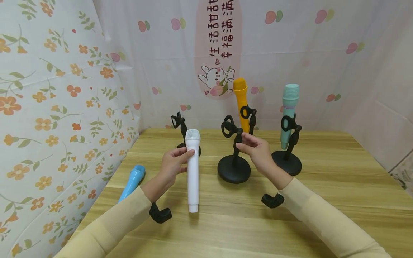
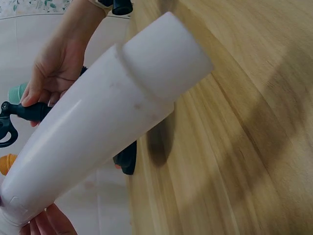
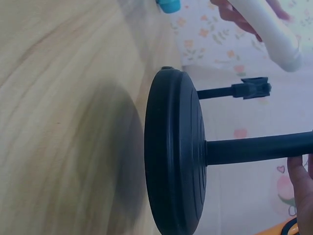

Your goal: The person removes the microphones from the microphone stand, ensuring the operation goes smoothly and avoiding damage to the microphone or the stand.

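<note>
My left hand (image 1: 171,163) grips a white microphone (image 1: 193,175) round its upper handle, its mesh head up and its tail end toward me. In the left wrist view the white microphone's handle (image 2: 93,117) fills the middle, with fingertips showing at the lower left. My right hand (image 1: 259,152) pinches the post of a black desktop microphone stand (image 1: 233,170) just under its clip. The clip of that stand holds nothing. Its round base (image 3: 171,152) appears close over the table in the right wrist view, with a shadow beside it.
A blue microphone (image 1: 131,183) lies on the wooden table (image 1: 219,222) at the left. A second bare-clipped stand (image 1: 179,122) is at the back left. Yellow (image 1: 242,104) and teal (image 1: 288,123) microphones stand in black holders behind and right. Patterned cloth (image 1: 155,64) hangs behind.
</note>
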Motion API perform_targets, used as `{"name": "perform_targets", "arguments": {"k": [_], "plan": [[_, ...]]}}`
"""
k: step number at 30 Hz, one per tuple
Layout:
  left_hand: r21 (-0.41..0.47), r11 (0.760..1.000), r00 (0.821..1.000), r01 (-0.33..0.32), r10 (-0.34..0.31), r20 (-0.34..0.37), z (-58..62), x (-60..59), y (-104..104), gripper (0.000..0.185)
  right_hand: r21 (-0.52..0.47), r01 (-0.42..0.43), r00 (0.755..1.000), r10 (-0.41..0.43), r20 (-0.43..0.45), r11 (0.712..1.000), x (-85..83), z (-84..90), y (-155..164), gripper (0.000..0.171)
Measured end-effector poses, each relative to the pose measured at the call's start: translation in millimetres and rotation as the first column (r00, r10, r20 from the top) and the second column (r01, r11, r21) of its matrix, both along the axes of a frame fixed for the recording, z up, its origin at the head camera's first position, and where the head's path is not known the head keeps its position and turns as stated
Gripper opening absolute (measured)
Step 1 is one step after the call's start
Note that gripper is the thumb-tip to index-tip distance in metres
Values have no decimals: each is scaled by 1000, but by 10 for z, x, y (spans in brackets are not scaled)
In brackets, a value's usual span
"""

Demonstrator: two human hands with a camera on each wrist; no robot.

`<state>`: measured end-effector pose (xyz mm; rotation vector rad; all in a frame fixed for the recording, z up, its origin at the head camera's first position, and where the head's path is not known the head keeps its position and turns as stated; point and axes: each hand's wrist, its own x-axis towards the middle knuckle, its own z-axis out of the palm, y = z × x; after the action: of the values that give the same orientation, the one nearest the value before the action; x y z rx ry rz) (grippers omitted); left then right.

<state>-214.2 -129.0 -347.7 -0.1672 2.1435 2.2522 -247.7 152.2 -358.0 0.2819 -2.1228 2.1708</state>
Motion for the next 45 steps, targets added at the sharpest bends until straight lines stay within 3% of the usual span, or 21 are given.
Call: {"name": "perform_targets", "arguments": {"k": [16, 24, 38, 45], "plan": [[-113, 993, 997, 21, -13, 70, -97, 81, -150, 40, -52, -14, 1000, 13, -29, 999, -234, 93, -144, 54], [-169, 985, 995, 25, -9, 95, -130, 143, -295, 45, -30, 8, 1000, -9, -29, 1000, -340, 146, -234, 54], [-229, 973, 987, 39, -1, 162, -240, 175, -592, 55, -43, 8, 1000, -8, -10, 999, -524, 182, -372, 53], [-233, 971, 981, 52, -6, 194, -290, 197, -690, 50, -74, -4, 1000, 3, -19, 997, -617, 175, -450, 51]]}}
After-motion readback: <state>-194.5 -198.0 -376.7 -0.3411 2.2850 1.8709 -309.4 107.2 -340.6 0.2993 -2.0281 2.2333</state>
